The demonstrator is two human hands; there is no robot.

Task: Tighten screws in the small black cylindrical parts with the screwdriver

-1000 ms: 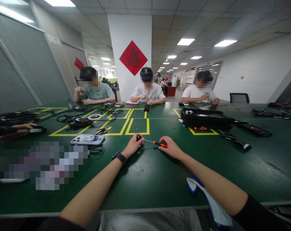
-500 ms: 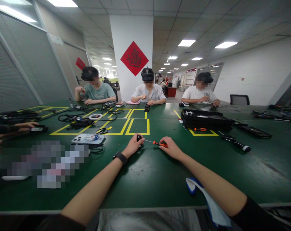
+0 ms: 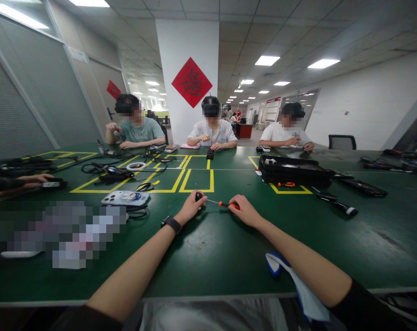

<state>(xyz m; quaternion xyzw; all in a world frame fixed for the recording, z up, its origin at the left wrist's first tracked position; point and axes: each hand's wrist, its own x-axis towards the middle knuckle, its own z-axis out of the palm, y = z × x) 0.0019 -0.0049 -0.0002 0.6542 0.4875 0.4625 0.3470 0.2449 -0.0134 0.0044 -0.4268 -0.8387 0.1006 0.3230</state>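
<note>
At frame centre, our right hand point(image 3: 244, 210) closes its fingers around the handle of a screwdriver point(image 3: 225, 204), which points left toward a small black part point(image 3: 198, 197) gripped by our curled left hand point(image 3: 190, 208), above the green table point(image 3: 208, 269).

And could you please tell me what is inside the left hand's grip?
A small black object shows in the left hand, and the shaft of the orange-and-black screwdriver reaches toward it. The hand covers much of the object, so its full shape cannot be seen.
</note>
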